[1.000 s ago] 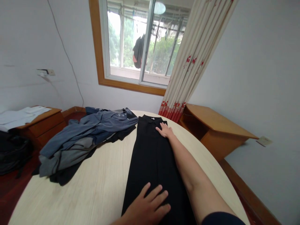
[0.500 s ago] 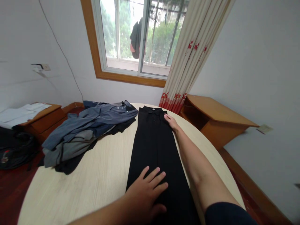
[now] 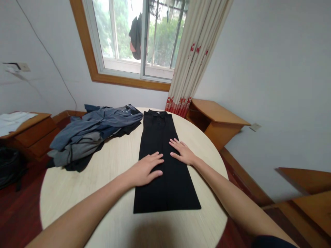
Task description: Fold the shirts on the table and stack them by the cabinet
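Note:
A black collared shirt (image 3: pixel 165 196) lies flat on the round pale table (image 3: pixel 111 186), folded into a long strip. Its collar points toward the window and its straight hem is on my side. My left hand (image 3: pixel 148 169) rests on the left half of the shirt with the fingers stretched out. My right hand (image 3: pixel 183 152) lies flat on the right edge of the cloth, slightly farther from me, fingers spread. Neither hand grips the fabric.
A heap of grey, blue and dark clothes (image 3: pixel 103 122) covers the table's far left. Beyond the table stand a wooden desk (image 3: pixel 219 112) at right and a wooden cabinet (image 3: pixel 31 137) at left. A curtain (image 3: pixel 193 58) hangs beside the window.
My right hand has drawn back from the collar end to the shirt's middle. My left hand now lies farther up the cloth, and the whole hem shows as the view has shifted.

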### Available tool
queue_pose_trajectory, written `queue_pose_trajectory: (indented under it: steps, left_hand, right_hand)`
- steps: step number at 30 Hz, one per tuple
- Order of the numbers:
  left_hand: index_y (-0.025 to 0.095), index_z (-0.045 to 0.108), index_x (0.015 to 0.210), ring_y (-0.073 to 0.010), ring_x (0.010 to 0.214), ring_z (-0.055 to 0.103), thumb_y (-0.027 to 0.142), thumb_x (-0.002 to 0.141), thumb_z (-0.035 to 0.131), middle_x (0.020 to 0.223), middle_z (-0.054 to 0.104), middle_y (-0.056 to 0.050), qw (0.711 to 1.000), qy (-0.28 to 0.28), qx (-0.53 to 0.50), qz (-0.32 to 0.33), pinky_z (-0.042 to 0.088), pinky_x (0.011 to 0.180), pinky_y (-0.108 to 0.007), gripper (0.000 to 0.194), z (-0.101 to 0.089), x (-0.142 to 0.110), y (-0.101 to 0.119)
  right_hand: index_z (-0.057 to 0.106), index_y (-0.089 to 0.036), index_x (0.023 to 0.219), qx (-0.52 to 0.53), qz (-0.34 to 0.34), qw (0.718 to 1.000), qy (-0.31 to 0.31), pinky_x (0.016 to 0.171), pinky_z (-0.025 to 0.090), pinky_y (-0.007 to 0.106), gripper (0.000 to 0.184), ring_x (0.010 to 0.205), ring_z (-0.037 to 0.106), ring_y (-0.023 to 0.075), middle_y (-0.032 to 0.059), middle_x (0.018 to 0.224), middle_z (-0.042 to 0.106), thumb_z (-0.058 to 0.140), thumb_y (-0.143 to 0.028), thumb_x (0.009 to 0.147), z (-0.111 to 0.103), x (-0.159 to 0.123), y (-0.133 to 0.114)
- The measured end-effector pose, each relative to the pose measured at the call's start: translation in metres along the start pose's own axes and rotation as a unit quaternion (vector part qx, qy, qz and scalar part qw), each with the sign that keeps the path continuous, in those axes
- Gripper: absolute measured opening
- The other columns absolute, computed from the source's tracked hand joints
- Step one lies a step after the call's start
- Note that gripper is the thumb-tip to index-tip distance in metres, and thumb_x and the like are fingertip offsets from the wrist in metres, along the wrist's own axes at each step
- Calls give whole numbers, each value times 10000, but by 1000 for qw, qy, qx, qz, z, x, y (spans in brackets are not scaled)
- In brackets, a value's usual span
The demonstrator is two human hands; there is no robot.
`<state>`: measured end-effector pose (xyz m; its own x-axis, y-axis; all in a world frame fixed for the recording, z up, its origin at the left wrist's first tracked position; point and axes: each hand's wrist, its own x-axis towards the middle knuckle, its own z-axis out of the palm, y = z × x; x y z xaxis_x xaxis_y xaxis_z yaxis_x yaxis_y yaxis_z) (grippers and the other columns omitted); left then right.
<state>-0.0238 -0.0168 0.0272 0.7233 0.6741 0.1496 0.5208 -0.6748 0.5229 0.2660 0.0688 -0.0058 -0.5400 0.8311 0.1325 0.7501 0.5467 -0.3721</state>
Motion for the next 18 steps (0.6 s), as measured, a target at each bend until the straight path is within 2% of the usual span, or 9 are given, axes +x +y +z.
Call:
queue_pose_trajectory:
  steps: [3,6,12,15,16,18]
  left_hand:
    - [150,548,1402,-273,1493,299,433,984,477,1577,401,-130,998,25,33,-47,254,1219,-491,510,-17,-4,-24]
    - [122,575,1372,-283,1459,368,462,979,460,1553,436,-148,995,30,49,-76,292,1203,-460,532,-23,-5,-47]
    - [155,662,1261,-271,1360,497,425,947,498,1441,576,-123,995,26,84,-42,369,1159,-436,445,-23,0,-68]
    - [170,705,1175,-245,1267,571,321,948,444,1349,648,-99,994,54,83,-35,426,1120,-417,378,-28,3,-75]
    - [170,712,1159,-241,1253,579,277,933,435,1332,658,-95,993,65,87,-36,433,1116,-417,373,-30,3,-77]
    - [168,718,1146,-239,1251,579,193,882,433,1328,661,-90,990,87,102,-39,432,1120,-425,389,-31,3,-82]
  right_hand:
    - [346,-310,1553,7,-17,1000,-19,1224,120,574,684,1522,196,299,53,1626,269,506,-593,951,-1,-39,-32]
    - [344,-342,1549,33,-39,998,-26,1219,134,595,693,1511,228,317,51,1618,284,571,-556,931,-2,-78,-60]
    - [317,-435,1536,69,-99,991,-56,1222,142,610,677,1487,293,298,23,1591,336,601,-477,923,-6,-142,-108]
    - [328,-448,1529,86,-132,984,-83,1232,161,581,647,1468,341,275,7,1569,386,583,-461,935,-11,-147,-110]
    - [359,-444,1519,88,-127,985,-75,1232,173,573,603,1464,352,267,4,1560,405,558,-452,949,-13,-141,-104]
    - [457,-418,1476,79,-84,993,-17,1225,204,570,503,1454,375,264,8,1543,443,504,-431,976,-18,-117,-82]
